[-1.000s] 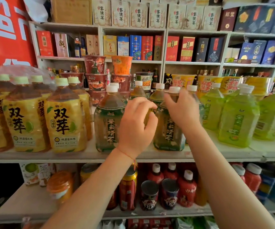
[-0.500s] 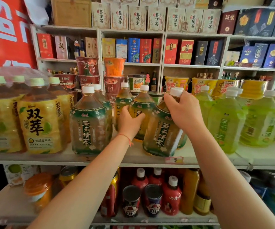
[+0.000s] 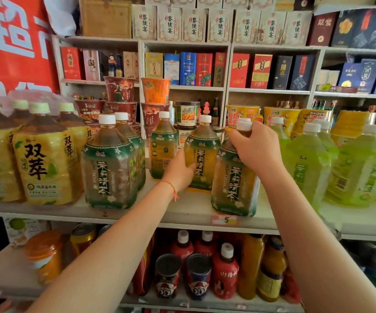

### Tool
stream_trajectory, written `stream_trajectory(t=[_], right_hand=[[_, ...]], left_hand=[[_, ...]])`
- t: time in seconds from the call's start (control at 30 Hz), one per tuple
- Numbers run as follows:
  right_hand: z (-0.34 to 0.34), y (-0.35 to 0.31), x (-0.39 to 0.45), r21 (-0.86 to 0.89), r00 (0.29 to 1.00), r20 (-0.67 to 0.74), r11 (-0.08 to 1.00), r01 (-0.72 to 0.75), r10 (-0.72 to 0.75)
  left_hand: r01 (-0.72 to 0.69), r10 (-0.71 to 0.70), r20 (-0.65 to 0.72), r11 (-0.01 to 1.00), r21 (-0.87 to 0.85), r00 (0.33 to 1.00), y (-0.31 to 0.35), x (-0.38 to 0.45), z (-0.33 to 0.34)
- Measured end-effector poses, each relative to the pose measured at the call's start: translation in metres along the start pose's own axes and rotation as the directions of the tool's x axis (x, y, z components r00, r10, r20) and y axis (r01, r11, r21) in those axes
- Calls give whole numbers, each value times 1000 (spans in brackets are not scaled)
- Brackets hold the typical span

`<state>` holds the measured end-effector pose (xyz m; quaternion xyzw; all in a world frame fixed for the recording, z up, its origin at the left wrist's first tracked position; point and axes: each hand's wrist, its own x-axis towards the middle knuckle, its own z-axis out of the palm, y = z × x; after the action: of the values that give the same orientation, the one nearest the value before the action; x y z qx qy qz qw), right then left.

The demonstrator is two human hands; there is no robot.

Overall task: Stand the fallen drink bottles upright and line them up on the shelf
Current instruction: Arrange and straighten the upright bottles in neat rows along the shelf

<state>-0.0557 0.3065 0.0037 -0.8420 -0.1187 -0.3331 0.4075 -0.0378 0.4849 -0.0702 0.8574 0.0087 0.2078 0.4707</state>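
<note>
On the shelf, the right hand grips the front tea bottle by its neck. The left hand holds the rear tea bottle low; a push may tip either into its neighbours.

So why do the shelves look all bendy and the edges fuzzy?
Head view: the wide lens bows the shelf edge and stretches the forearms; the green bottles at right look smeared and washed out by bright light, while the jasmine tea bottle stays fairly sharp.

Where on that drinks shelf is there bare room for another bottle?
Bare shelf shows at the front, between the left jasmine tea bottle and the one the right hand grips. The yellow bottles and green bottles stand crowded.
</note>
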Motion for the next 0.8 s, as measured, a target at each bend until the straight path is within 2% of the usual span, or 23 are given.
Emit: stream_trajectory(t=[0.07,0.13,0.17,0.23,0.27,0.37,0.43,0.57,0.7,0.8], right_hand=[[3,0,-1,14,1000,-20,1000,17,-17],[6,0,-1,50,999,0,998,45,-45],[7,0,0,80,998,28,995,50,-53],[12,-1,0,119,996,69,992,50,-59],[14,-3,0,126,996,68,991,52,-61],[25,-11,-1,161,996,55,985,54,-63],[31,-14,-1,171,996,63,984,48,-60],[35,-11,0,150,996,37,986,69,-76],[37,-9,0,144,996,36,987,74,-80],[37,-8,1,146,996,39,986,74,-80]], left_hand=[[-29,30,-1,982,186,1000,-4,1,-6],[-30,111,-151,890,454,982,-6,3,-12],[-3,161,-269,863,506,950,-6,5,-14],[27,221,-485,891,453,846,-1,7,-17],[28,207,-541,919,393,815,1,11,-18],[99,50,-505,959,264,862,4,25,-19],[165,-5,-471,940,299,882,0,35,-19],[210,30,-427,839,502,904,-7,47,-18],[260,-26,-408,807,530,913,-6,49,-18],[244,-35,-366,803,544,930,-3,46,-22]])
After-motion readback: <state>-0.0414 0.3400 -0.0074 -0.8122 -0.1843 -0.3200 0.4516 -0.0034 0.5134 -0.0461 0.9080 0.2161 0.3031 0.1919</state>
